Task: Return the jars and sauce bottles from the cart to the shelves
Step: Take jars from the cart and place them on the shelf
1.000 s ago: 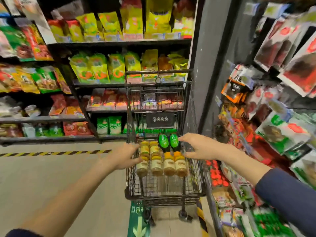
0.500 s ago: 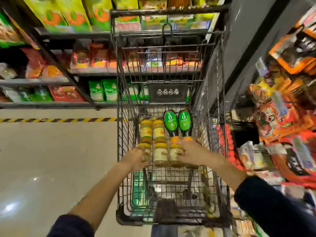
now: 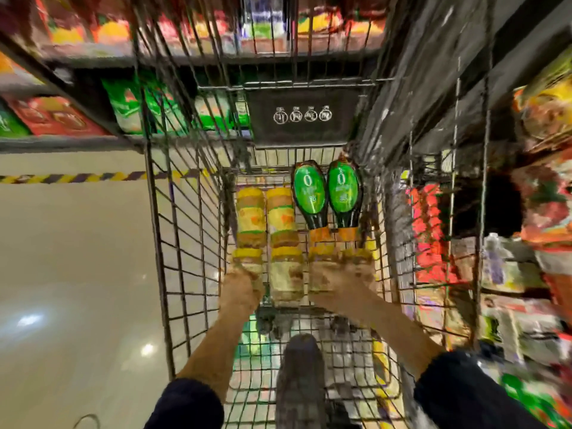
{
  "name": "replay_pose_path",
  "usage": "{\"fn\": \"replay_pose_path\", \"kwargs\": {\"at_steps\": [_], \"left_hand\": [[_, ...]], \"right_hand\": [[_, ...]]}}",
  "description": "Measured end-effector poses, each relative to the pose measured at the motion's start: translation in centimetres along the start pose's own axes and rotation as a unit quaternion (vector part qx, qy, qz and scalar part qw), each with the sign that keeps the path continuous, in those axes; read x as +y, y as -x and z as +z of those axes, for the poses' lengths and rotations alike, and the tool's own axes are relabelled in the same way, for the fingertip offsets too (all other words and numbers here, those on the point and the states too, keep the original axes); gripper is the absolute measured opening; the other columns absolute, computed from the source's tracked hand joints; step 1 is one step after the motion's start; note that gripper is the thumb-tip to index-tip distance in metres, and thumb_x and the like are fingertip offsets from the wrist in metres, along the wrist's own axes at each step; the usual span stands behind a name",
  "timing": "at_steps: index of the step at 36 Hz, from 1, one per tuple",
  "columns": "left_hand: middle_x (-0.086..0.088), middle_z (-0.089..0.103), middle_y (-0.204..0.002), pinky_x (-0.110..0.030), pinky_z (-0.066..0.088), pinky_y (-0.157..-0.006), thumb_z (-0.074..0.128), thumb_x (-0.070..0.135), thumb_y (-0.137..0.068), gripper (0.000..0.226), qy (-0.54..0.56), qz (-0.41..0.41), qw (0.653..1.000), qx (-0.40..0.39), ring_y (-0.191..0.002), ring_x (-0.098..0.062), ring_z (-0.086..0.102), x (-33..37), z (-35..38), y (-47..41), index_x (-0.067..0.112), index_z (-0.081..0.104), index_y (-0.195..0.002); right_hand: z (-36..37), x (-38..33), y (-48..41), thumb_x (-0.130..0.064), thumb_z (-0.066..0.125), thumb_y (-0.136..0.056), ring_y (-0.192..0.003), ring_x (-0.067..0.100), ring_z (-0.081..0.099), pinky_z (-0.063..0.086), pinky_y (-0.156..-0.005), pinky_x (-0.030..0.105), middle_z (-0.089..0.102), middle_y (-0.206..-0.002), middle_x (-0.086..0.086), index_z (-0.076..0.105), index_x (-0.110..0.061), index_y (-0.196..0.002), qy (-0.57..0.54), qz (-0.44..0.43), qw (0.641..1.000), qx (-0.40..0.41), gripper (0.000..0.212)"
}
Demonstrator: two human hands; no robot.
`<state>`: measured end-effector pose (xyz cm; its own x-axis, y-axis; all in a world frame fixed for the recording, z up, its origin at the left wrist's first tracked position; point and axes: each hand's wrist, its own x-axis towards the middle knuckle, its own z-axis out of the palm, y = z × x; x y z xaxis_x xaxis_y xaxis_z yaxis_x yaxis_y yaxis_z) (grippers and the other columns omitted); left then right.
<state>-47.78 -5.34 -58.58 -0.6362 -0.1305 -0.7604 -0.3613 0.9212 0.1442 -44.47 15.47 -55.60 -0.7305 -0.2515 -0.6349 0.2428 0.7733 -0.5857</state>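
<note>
I look down into a wire cart (image 3: 182, 243) whose floor carries several yellow-lidded jars and two dark sauce bottles (image 3: 326, 193) with green labels, all lying flat. Two jars (image 3: 266, 216) lie in the far row, left of the bottles. My left hand (image 3: 240, 292) grips the leftmost jar of the near row (image 3: 247, 258). The second near jar (image 3: 286, 275) lies untouched between my hands. My right hand (image 3: 340, 284) is curled over the two right-hand near jars (image 3: 339, 253), hiding their bodies. The picture is blurred by motion.
Shelves of packaged food (image 3: 130, 103) stand beyond the cart, and a packed rack (image 3: 532, 212) runs close along its right side. Pale floor (image 3: 77, 258) with a striped tape line lies to the left. My shoe (image 3: 300, 382) shows under the cart.
My head has dropped closer over the cart. Both hands moved from the cart's rim down onto the near row of jars and closed on them.
</note>
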Motion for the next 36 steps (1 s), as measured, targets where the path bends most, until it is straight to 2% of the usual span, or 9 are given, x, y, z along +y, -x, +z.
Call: {"fn": "replay_pose_path", "kwargs": {"at_steps": [3, 7, 13, 18, 22, 27, 29, 32, 36], "left_hand": [[-0.014, 0.057, -0.121, -0.038, 0.046, -0.095, 0.066, 0.029, -0.083, 0.057, 0.021, -0.024, 0.999, 0.007, -0.111, -0.032, 0.055, -0.2, 0.5, -1.1, 0.006, 0.041, -0.129], [-0.010, 0.065, -0.106, -0.040, 0.051, -0.090, 0.078, 0.034, -0.070, 0.086, 0.109, -0.061, 0.992, -0.005, -0.099, -0.031, 0.062, -0.5, 0.7, -2.4, 0.008, 0.023, -0.130], [-0.009, 0.063, -0.113, -0.040, 0.046, -0.097, 0.080, 0.026, -0.069, 0.078, 0.162, -0.062, 0.985, -0.018, -0.106, -0.030, 0.059, -0.3, -0.2, -1.5, 0.011, 0.031, -0.127], [-0.020, 0.057, -0.120, -0.033, 0.042, -0.084, 0.080, 0.015, -0.070, 0.071, 0.237, -0.068, 0.969, -0.012, -0.111, -0.036, 0.056, 0.2, -1.2, -0.2, 0.000, 0.042, -0.129], [-0.016, 0.060, -0.117, -0.038, 0.048, -0.093, 0.083, 0.016, -0.066, 0.068, 0.298, -0.062, 0.952, -0.033, -0.106, -0.032, 0.059, 0.3, -2.2, 1.2, 0.002, 0.047, -0.122], [-0.007, 0.065, -0.111, -0.040, 0.049, -0.096, 0.085, 0.015, -0.062, 0.059, 0.340, 0.012, 0.939, -0.053, -0.103, -0.024, 0.062, 0.6, -4.3, 3.2, 0.018, 0.046, -0.107], [0.003, 0.066, -0.102, -0.027, 0.051, -0.092, 0.084, 0.014, -0.063, 0.064, 0.350, 0.051, 0.933, -0.069, -0.097, -0.015, 0.063, 0.5, -5.6, 4.5, 0.014, 0.042, -0.112], [0.004, 0.071, -0.097, -0.036, 0.056, -0.086, 0.088, 0.031, -0.053, 0.071, 0.332, 0.098, 0.934, -0.085, -0.090, -0.011, 0.069, 0.1, -7.7, 6.6, 0.020, 0.051, -0.112], [0.011, 0.070, -0.088, -0.012, 0.053, -0.070, 0.083, 0.014, -0.065, 0.049, 0.351, 0.128, 0.923, -0.091, -0.075, 0.008, 0.066, 0.8, -10.5, 9.6, 0.030, 0.051, -0.099]], "right_hand": [[-0.4, -0.7, 0.8, -0.030, 0.060, -0.089, -0.111, 0.015, 0.054, 0.039, -0.082, 0.020, 0.057, -0.122, 0.000, 0.048, -0.011, -0.130, -0.037, 0.041, 0.998, -0.004, 0.046], [-0.4, -1.2, 0.8, -0.033, 0.061, -0.088, -0.110, 0.023, 0.058, 0.048, -0.092, 0.034, 0.063, -0.119, 0.007, 0.054, -0.011, -0.123, -0.080, 0.049, 0.996, 0.000, 0.042], [-0.1, -1.4, 0.6, -0.026, 0.064, -0.087, -0.114, 0.022, 0.054, 0.043, -0.093, 0.030, 0.059, -0.124, 0.007, 0.052, -0.012, -0.127, -0.136, 0.075, 0.988, 0.003, 0.045], [0.4, -1.5, 0.6, -0.024, 0.066, -0.084, -0.114, 0.020, 0.053, 0.039, -0.090, 0.024, 0.056, -0.126, 0.006, 0.050, -0.013, -0.128, -0.141, 0.081, 0.987, 0.008, 0.047], [0.9, -1.9, 0.3, -0.024, 0.069, -0.081, -0.113, 0.025, 0.054, 0.044, -0.097, 0.037, 0.056, -0.124, 0.007, 0.050, -0.012, -0.127, -0.145, 0.098, 0.984, 0.016, 0.052], [2.5, -2.7, -1.4, -0.037, 0.062, -0.086, -0.101, 0.020, 0.056, 0.043, -0.080, 0.027, 0.060, -0.107, 0.004, 0.056, -0.009, -0.114, -0.125, 0.134, 0.981, 0.059, 0.039], [2.9, -3.3, -2.1, -0.039, 0.058, -0.089, -0.089, 0.017, 0.056, 0.044, -0.072, 0.026, 0.058, -0.095, 0.002, 0.058, -0.006, -0.108, -0.086, 0.149, 0.983, 0.065, 0.039], [3.3, -3.7, -3.0, -0.032, 0.053, -0.092, -0.091, 0.021, 0.059, 0.047, -0.075, 0.026, 0.061, -0.097, 0.009, 0.059, -0.002, -0.105, -0.049, 0.169, 0.983, 0.050, 0.033], [4.6, -3.3, -4.3, -0.020, 0.063, -0.086, -0.078, 0.013, 0.058, 0.054, -0.065, 0.025, 0.063, -0.091, 0.005, 0.058, -0.005, -0.093, -0.062, 0.217, 0.973, 0.056, 0.018]]}}
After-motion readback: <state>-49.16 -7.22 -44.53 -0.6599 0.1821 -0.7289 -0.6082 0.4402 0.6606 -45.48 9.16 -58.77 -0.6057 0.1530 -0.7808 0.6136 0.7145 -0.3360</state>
